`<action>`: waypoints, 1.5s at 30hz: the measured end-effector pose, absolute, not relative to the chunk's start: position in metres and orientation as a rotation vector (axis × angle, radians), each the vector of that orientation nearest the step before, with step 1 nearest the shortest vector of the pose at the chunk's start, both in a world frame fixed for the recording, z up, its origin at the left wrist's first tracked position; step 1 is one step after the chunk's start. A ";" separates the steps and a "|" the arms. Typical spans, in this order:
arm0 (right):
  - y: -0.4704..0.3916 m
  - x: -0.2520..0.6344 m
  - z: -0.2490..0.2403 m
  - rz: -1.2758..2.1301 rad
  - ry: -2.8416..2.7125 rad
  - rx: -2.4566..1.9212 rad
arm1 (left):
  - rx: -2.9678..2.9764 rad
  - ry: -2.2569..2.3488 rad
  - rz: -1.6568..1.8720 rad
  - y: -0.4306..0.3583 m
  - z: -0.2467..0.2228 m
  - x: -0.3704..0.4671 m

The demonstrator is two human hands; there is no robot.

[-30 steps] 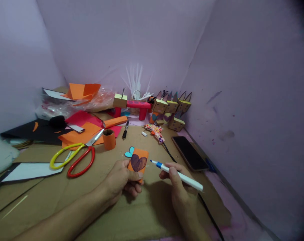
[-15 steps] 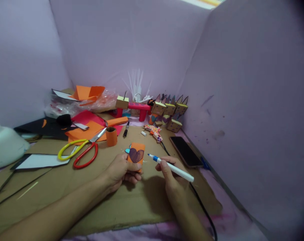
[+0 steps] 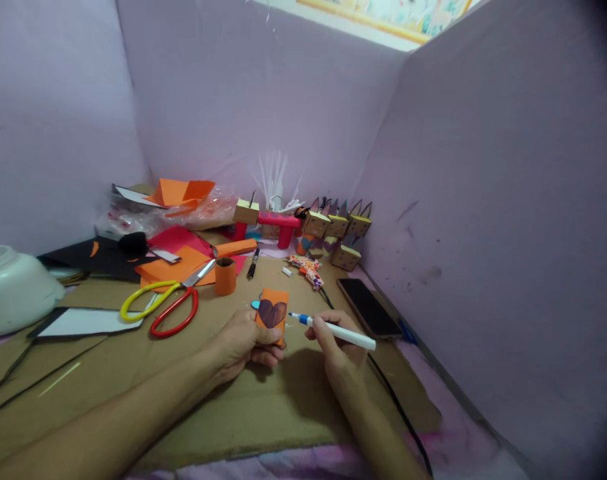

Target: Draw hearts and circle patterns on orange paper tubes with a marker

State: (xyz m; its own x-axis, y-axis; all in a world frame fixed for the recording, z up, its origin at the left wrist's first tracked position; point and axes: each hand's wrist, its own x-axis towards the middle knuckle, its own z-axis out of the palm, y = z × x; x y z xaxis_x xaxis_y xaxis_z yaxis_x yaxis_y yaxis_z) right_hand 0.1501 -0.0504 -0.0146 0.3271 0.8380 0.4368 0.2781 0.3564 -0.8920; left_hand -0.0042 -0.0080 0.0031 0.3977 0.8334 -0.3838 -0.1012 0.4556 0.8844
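Between thumb and fingers, my left hand grips an orange paper-covered piece that bears a dark purple heart. Small light-blue rounded bits stick out at its left side. My right hand is closed around a white marker with a blue collar. The marker's uncapped blue tip points left, close to the heart's right edge; whether it touches the paper I cannot tell. A white cap lies on the cardboard beyond my hands.
Scissors with yellow and red handles lie left, beside an orange cardboard tube. A phone and a black cable are at right. A glue gun, black pen and several box-headed figures stand behind. A white bowl sits far left.
My right hand has brought the marker slightly left, nearer the orange piece. My left hand keeps its hold. The camera view has tilted up a little.
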 end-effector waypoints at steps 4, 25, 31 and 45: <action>-0.050 0.149 -0.014 0.470 -1.218 -1.206 | 0.903 0.988 0.694 -0.007 0.002 -0.004; -0.045 0.151 -0.021 0.380 -1.364 -1.219 | 0.919 0.970 0.678 -0.008 0.001 -0.004; -0.044 0.151 -0.021 0.355 -1.407 -1.203 | 0.907 0.981 0.683 -0.007 0.001 -0.004; -0.048 0.151 -0.019 0.452 -1.369 -1.242 | 0.895 0.971 0.684 -0.007 -0.001 -0.004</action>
State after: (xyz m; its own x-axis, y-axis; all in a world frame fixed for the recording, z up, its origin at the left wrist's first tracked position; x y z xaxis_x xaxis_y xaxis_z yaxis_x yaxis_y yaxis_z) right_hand 0.1511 -0.0481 -0.0186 0.2385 0.8474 0.4744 0.3982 0.3602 -0.8436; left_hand -0.0044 -0.0069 -0.0010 0.4152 0.8186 -0.3970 -0.0979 0.4740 0.8751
